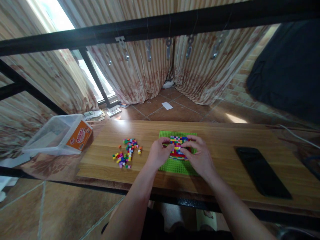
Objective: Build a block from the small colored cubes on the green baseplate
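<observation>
A green studded baseplate [178, 167] lies on the wooden board, carrying a low structure of multicoloured building bricks [176, 141] with a red area at its near side. My left hand [160, 151] curves around the structure's left edge, its thumb and index fingertips touching the bricks. From the right, my right hand [199, 155] reaches over the structure with thumb and index finger close together on its top. Any single brick between those fingertips is too small to make out. Loose coloured bricks [130, 150] are scattered on the board left of my left hand.
A clear plastic box [52, 146] with an orange label stands beyond the left end of the wooden board [100, 166]. At right lies a dark flat phone-like slab [261, 171]. A black metal rail [150, 28] with hanging clips crosses in front of the curtains.
</observation>
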Demonstrator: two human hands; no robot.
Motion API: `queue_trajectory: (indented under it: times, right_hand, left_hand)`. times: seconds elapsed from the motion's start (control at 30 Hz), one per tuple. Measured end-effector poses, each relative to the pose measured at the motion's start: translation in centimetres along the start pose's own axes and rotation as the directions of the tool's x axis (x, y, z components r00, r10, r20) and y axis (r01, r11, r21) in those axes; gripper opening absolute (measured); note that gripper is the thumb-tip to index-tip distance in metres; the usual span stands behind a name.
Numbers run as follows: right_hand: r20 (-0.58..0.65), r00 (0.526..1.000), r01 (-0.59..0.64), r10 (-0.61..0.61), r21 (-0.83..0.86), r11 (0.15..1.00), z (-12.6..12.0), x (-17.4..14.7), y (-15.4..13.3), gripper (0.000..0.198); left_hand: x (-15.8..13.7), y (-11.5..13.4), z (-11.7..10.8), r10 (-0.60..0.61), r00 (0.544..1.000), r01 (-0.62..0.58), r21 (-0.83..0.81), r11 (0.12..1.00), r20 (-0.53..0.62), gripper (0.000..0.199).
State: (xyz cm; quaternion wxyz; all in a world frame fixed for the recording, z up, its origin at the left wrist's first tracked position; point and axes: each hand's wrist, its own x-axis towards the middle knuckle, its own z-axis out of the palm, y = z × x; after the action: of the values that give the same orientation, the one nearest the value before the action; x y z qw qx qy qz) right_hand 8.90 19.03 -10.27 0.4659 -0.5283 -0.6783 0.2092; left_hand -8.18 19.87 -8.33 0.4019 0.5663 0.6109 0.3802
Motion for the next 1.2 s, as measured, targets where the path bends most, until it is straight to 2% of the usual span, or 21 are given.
queue_trajectory:
  times: [0.23,0.53,0.67,1.0,1.2]
  right_hand:
    - [-0.062,0.994,-0.090,0.094,0.066,0.994,0.6,-0.1,0.4,0.016]
    - [-0.038,0.977,-0.199,0.211,0.204,0.959,1.2,0.0,1.0,0.024]
    - [-0.026,0.963,-0.253,0.267,0.250,0.935,1.3,0.0,0.9,0.024]
    - [-0.040,0.962,-0.248,0.271,0.291,0.924,1.6,-0.1,0.9,0.023]
    - [0.010,0.954,-0.284,0.298,0.339,0.897,1.3,0.0,1.0,0.030]
  left_hand:
    - [0.0,-0.3,1.1,-0.039,0.999,0.039,-0.002,0.999,-0.026,0.037]
    - [0.3,0.1,1.7,-0.081,0.994,0.083,0.028,0.996,-0.077,0.044]
    - [0.3,0.1,1.8,-0.122,0.988,0.120,-0.020,0.993,-0.093,0.049]
    - [0.2,0.3,2.2,-0.149,0.982,0.144,-0.047,0.988,-0.118,0.046]
    - [0.1,0.2,1.7,-0.095,0.992,0.092,-0.042,0.995,-0.080,0.040]
